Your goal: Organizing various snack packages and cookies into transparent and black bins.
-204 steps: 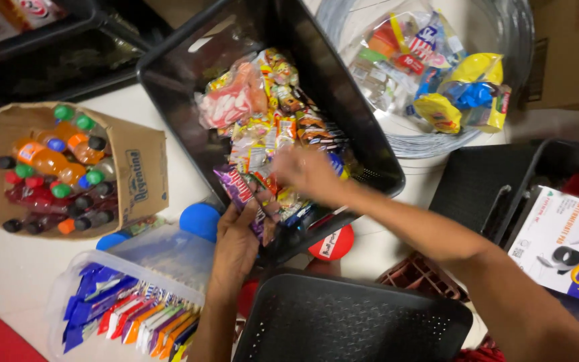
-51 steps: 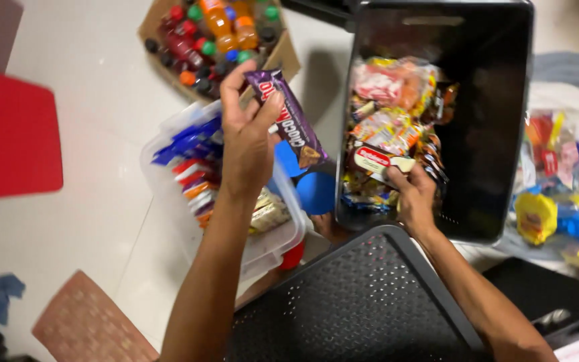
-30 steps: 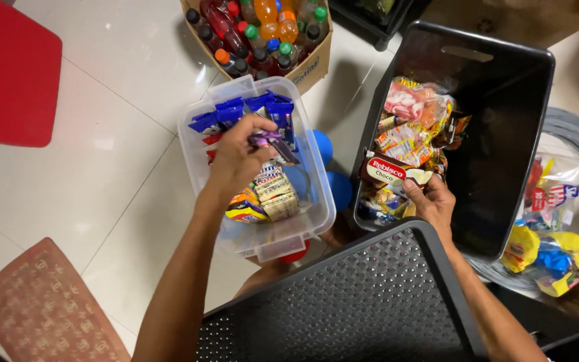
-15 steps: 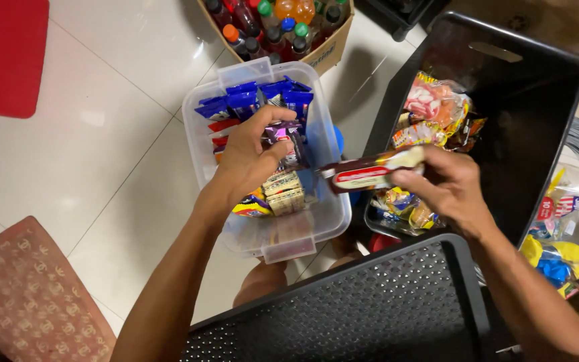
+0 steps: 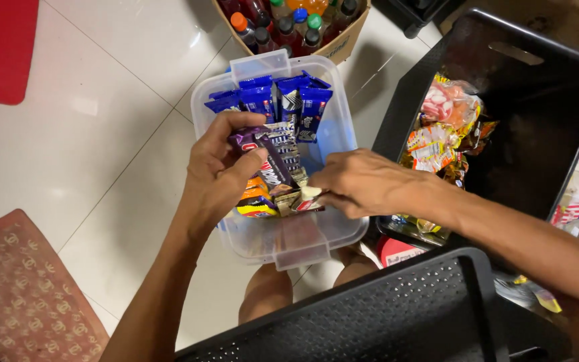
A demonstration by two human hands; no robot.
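Clear plastic forms the storage tub (image 5: 273, 234) on the white tiled floor (image 5: 88, 147), and both hands work inside it. The left hand (image 5: 219, 177) closes its grip on a purple-wrapped chocolate bar (image 5: 271, 164), thumb on top, holding it tilted over the other packets. The right hand (image 5: 356, 184) reaches in from the right with its fingers pinched narrow on a small red and white bar (image 5: 306, 198) at the middle of the tub. Judging by this, the step in hand is packing bars into the tub; setting these two down would call for sliding them into the gap between the loose orange and brown packets (image 5: 259, 201) beneath the hands and the row behind.

That row of blue-wrapped bars (image 5: 283, 100) stands upright along the far end and leaves little room, so the held bars may have to lie flat on top. Just beyond the tub sits a cardboard box of bottled drinks (image 5: 289, 27) with coloured caps. To the right a black plastic crate (image 5: 537, 100) holds mixed snack bags (image 5: 447, 127), near the right forearm. A perforated black surface (image 5: 383, 315) fills the near foreground, a patterned red mat (image 5: 28, 288) lies at the lower left, and a plain red mat (image 5: 1, 47) at the upper left.
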